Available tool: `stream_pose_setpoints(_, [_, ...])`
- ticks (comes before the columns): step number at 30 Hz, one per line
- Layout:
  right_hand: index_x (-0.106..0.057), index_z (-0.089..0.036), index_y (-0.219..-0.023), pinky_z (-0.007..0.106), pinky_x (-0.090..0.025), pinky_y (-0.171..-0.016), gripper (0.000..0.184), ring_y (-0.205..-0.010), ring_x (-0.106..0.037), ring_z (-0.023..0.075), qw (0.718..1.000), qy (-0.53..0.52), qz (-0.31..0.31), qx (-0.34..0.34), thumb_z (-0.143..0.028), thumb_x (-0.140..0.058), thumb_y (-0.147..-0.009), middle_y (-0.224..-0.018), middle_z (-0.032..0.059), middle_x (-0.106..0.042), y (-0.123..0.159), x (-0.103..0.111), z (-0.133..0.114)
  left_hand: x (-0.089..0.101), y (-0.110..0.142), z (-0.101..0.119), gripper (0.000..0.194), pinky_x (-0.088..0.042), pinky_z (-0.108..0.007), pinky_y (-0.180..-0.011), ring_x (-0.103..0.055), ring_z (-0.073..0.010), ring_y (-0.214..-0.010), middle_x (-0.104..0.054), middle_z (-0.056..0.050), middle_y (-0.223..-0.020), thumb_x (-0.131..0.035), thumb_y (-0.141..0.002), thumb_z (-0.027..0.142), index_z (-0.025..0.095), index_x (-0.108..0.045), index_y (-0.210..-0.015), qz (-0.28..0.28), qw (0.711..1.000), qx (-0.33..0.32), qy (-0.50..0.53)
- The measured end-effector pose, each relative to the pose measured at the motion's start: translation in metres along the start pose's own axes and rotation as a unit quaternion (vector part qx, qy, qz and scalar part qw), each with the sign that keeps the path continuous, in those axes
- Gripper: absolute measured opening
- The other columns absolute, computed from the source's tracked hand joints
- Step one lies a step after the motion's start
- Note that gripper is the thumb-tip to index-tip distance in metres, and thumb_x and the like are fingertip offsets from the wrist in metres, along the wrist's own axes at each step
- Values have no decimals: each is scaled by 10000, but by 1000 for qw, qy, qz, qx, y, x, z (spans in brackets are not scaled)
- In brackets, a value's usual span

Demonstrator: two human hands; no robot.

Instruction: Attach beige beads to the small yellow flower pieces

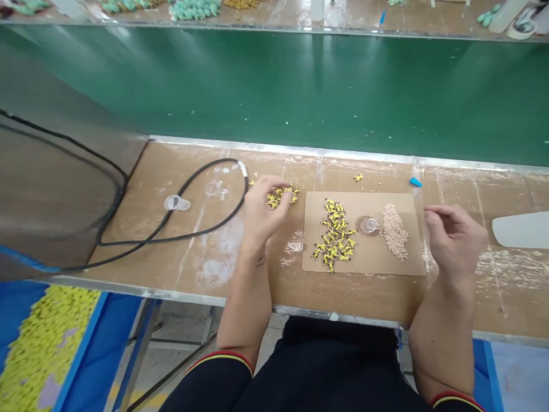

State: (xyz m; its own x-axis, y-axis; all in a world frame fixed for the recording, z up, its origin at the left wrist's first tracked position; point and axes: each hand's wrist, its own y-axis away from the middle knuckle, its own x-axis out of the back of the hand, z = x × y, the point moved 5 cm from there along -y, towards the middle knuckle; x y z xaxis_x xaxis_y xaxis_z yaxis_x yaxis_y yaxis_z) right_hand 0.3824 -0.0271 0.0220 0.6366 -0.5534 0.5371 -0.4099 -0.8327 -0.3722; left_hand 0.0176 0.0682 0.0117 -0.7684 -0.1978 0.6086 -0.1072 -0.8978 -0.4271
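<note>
Left hand (268, 209): fingers bunched onto a loose heap of small yellow-and-black pieces (278, 196) on the bench — cannot tell if it grips any
Right hand (454, 240): half-open, empty, over the edge of a brown cardboard sheet (364, 257)
Sheet: a second yellow-and-black heap (335, 234), beside beige pellets (393, 232)
</note>
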Motion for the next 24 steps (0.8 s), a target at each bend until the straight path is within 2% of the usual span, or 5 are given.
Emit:
stream_pose_setpoints(3, [-775,-220,-812,344,-512,-640,180,-668,-652,183,981,104,-166,-10,-363,-682,-867,-790,48,-737,-4,-11,14,-36,13,31,165,-561,-368,-952,-698,-208,-1035,-745,-65,-1081,-609,-925,191,203,-729,-1036,-242,964,-99,48])
stream_pose_setpoints(6, [-797,-227,-878,371,-530,-693,150,-712,-682,203,954,132,-269,-17,-335,-694,-858,-854,60,-762,-2,-21,27,-61,26,41,238,-548,-429,-979,-681,-262,-1100,-711,-108,-1185,-576,-938,181,195,-738,-1111,-334,933,-131,14])
stream_pose_setpoints(11, [-794,-252,-851,391,-524,-773,83,-763,-681,202,944,167,-284,-20,-261,-712,-854,-927,44,-777,2,-29,37,-79,30,36,252,-548,-394,-882,-678,-253,-979,-709,-96,-1077,-507,-943,142,196,-746,-1000,-335,933,-126,-36])
stream_pose_setpoints(17, [-785,-246,-800,358,-485,-709,106,-699,-639,180,943,154,-295,0,-231,-697,-857,-850,34,-760,1,-27,30,-78,27,32,225,-520,-349,-781,-672,-231,-869,-729,-70,-947,-499,-953,174,203,-703,-860,-323,937,-117,-58])
stream_pose_setpoints(24, [-792,-243,-767,343,-488,-668,126,-670,-632,177,953,76,-294,5,-320,-737,-850,-784,34,-759,-3,-20,27,-76,26,35,194,-499,-338,-768,-667,-222,-836,-731,-54,-895,-484,-933,158,199,-662,-867,-319,941,-101,-53])
